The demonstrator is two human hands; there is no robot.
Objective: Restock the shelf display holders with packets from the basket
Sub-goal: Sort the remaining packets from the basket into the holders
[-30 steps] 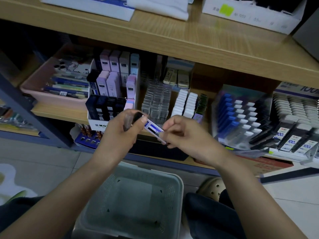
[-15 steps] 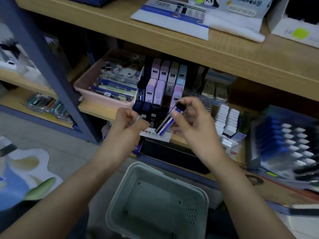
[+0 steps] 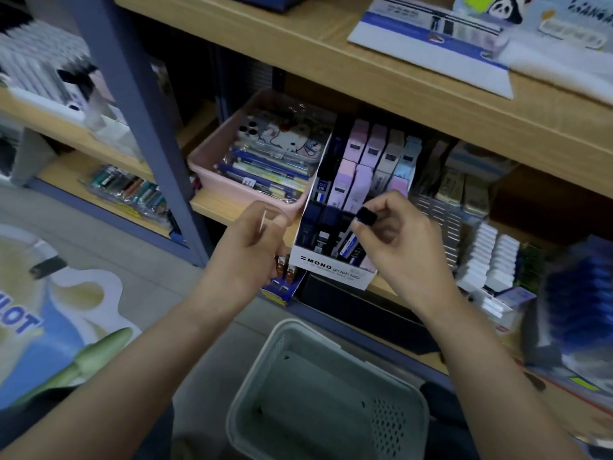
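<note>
Blue-white packet [image 3: 349, 242] now tipped into holder [image 3: 331, 272] | right hand [image 3: 401, 250] grip (black cap)

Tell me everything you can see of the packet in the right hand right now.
The packet is a slim, flat case with a black cap at the top and a blue-and-white label lower down; it looks like plastic. It stands tilted, cap up and leaning right, its lower end inside the front row of the white MONO display holder. The right hand pinches the cap between thumb and fingertips. Its bottom is hidden among neighbouring dark packets.

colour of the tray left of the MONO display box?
Pale pink tray, seen in the head view, beside the MONO display box.
</note>
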